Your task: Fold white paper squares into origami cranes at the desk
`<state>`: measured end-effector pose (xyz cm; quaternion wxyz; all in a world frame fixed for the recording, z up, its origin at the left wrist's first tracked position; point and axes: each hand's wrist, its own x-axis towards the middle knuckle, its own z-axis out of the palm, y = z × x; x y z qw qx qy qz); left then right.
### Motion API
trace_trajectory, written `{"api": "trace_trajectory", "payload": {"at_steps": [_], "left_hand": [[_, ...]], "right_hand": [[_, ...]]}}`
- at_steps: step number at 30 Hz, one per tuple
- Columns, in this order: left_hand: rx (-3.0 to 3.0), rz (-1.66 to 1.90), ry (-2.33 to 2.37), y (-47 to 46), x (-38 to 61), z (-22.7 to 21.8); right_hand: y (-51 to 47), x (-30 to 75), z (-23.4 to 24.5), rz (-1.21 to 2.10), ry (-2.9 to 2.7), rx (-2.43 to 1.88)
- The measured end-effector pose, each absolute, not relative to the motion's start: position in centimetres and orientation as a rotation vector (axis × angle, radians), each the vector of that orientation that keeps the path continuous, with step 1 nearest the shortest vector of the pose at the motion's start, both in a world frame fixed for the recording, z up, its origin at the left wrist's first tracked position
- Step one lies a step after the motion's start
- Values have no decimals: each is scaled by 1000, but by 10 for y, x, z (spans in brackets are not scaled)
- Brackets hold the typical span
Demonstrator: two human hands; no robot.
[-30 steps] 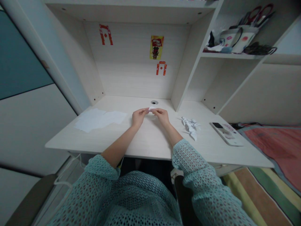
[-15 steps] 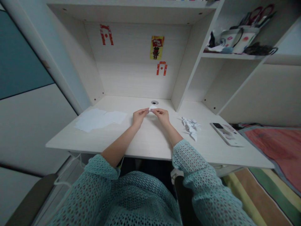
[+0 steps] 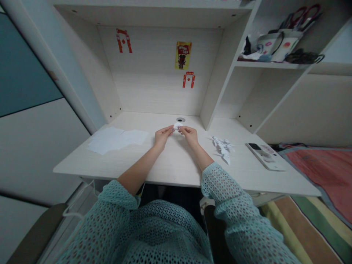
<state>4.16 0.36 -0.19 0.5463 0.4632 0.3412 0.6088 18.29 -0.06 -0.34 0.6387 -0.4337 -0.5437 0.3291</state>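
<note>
A small piece of folded white paper (image 3: 178, 126) is pinched up off the pale wood desk (image 3: 176, 165). My left hand (image 3: 163, 135) grips its left side and my right hand (image 3: 189, 135) its right side, both by the fingertips. Much of the paper is hidden by my fingers. A few loose white sheets (image 3: 117, 140) lie flat to the left of my left hand. To the right of my right hand sits a heap of cut or folded white paper pieces (image 3: 222, 149).
A white phone or remote (image 3: 264, 156) lies near the desk's right edge. A round cable hole (image 3: 180, 119) is just behind my hands. Shelf panels rise behind and right; scissors stand in a white holder (image 3: 280, 42). Red paper cuttings hang on the back panel.
My hands have parted slightly, and the paper now shows a little more between my fingertips. Nothing else on the desk has moved.
</note>
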Motion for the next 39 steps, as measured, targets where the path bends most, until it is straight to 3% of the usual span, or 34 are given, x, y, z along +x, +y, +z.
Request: {"api": "trace_trajectory", "payload": {"at_steps": [39], "left_hand": [[1100, 1519, 795, -1, 45, 0]], "right_hand": [[-8, 176, 2, 765, -1103, -978]]}}
